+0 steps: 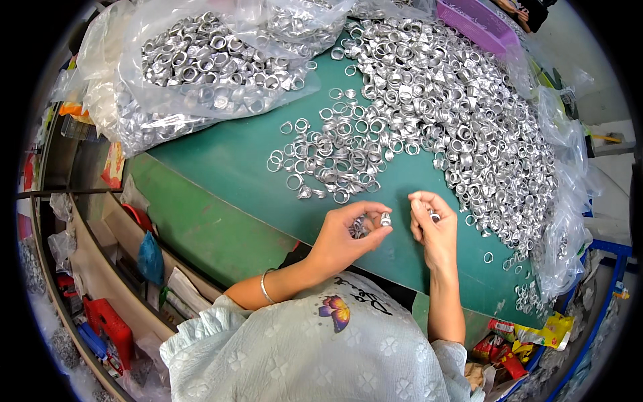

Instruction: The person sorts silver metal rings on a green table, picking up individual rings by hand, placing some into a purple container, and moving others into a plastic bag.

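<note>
My left hand (348,234) is closed around several small silver metal rings (360,228) and pinches one ring (386,219) between thumb and fingertips. My right hand (432,228), just to the right, pinches another small silver ring (434,216). Both hands hover over the near edge of a green table (228,161). A loose scatter of silver rings (335,151) lies just beyond the hands. A big heap of the same rings (462,107) spreads across the right and far side of the table.
A clear plastic bag full of silver rings (201,60) sits at the far left. A purple tray (477,23) rests at the far right. Crumpled clear plastic (569,201) lines the right edge. Shelves with clutter run along the left; snack wrappers (529,335) lie at lower right.
</note>
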`<state>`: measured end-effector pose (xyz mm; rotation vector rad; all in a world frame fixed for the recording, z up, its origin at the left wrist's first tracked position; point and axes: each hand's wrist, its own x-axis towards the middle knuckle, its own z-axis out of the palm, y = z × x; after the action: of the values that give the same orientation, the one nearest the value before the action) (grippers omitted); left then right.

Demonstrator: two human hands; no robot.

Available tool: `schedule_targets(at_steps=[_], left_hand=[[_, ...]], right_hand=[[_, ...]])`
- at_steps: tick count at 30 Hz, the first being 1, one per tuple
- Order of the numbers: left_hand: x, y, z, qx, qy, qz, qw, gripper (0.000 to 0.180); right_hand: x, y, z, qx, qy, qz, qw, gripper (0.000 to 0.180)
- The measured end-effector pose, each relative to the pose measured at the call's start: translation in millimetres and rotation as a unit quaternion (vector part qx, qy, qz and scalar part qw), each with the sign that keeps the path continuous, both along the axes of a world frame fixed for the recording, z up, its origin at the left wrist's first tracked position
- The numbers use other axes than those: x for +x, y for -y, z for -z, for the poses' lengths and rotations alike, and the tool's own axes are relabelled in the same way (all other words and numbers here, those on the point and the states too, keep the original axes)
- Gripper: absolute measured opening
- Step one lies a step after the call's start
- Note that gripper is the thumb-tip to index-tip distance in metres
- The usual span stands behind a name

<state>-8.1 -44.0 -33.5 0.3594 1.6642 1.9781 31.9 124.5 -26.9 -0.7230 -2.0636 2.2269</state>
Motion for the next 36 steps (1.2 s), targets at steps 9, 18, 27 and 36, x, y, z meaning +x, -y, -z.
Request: schedule_targets(at_steps=[9, 18, 27, 36], left_hand=[[-58.4, 4.4, -10.1, -0.063, -0.113, -0.027, 0.991, 0.028], [-247.7, -8.9, -74.9, -0.053, -0.27, -0.237, 0.932, 0.048], [-75.6, -8.8, -54.4, -0.034, -0.139, 0.074, 0.987, 0.031], [-24.4, -12.2, -19.4, -0.042, -0.223, 0.029, 0.973, 0.037]], right_hand=[[-75.2, 6.4, 19.6, 0.49, -0.056, -0.073, 0.867, 0.018], [-46.1, -4.1, 3.1, 0.016, -0.031, -0.038, 0.999, 0.018], [-17.7, -4.7, -14.8, -0.489, -0.027, -0.03, 0.872, 0.018], [2.5, 18.2, -13.8, -0.458, 0.0, -0.05, 0.887, 0.021]])
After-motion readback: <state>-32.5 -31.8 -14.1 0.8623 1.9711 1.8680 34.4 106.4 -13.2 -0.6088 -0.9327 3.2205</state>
